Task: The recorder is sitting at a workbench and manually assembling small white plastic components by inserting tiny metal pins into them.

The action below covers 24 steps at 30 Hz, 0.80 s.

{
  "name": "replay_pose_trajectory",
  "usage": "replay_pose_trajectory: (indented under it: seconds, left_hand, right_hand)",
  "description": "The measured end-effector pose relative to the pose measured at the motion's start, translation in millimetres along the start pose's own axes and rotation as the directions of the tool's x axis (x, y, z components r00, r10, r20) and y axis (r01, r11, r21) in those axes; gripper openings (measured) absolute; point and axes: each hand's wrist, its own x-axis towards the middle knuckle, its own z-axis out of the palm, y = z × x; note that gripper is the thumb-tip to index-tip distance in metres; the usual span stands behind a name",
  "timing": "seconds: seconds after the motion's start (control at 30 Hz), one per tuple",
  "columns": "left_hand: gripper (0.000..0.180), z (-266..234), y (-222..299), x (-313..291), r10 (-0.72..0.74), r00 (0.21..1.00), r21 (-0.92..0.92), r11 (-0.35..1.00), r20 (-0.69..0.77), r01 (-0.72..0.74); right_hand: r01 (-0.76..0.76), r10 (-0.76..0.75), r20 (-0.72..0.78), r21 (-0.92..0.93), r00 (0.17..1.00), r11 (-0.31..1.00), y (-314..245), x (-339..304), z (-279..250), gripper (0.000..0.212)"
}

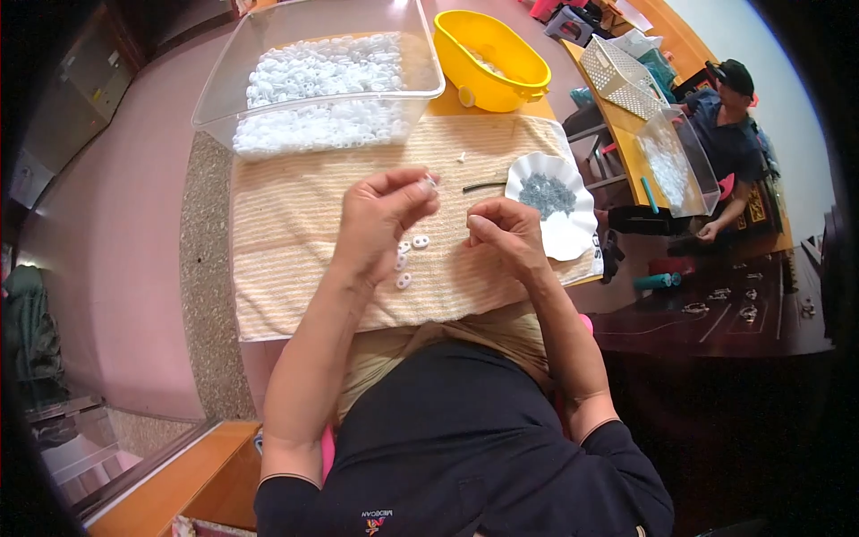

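Above the striped towel (295,268), my left hand (385,215) is closed in a pinch on a small white plastic piece (430,180) at its fingertips. To its right, my right hand (508,234) is also pinched shut; whatever sits between its fingertips is too small to name. Several white oval pieces with two holes (420,242) lie on the towel beside my left wrist. A wavy-edged white dish (569,238) stands just right of my right hand, with small grey translucent bits (548,194) in it. A thin black stick (483,187) reaches out from the dish's left edge.
A clear plastic bin (425,76) full of white pieces stands at the far left of the table. Beside it is a yellow tub (447,54). One tiny white piece (462,157) lies farther back. At right, a person (729,125) sits by another clear bin (702,174).
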Motion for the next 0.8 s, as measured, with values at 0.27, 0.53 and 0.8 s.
replay_pose_trajectory:
  seconds: [0.27,0.53,0.8]
  left_hand:
    - [0.016,-14,18,8,0.116,0.984,-0.110,0.985,-0.132,-0.131]
    - [0.017,-16,11,8,0.110,0.989,-0.105,0.987,-0.103,-0.120]
    - [0.018,-15,4,9,0.091,0.992,-0.065,0.993,-0.090,-0.097]
  right_hand:
    - [0.125,-0.040,0.225,-0.378,0.973,0.917,-17,14,20,0.012]
    - [0.450,-0.117,0.470,-0.699,0.875,0.557,-18,17,40,0.018]
    - [0.422,-0.098,0.433,-0.761,0.896,0.492,-20,12,42,0.016]
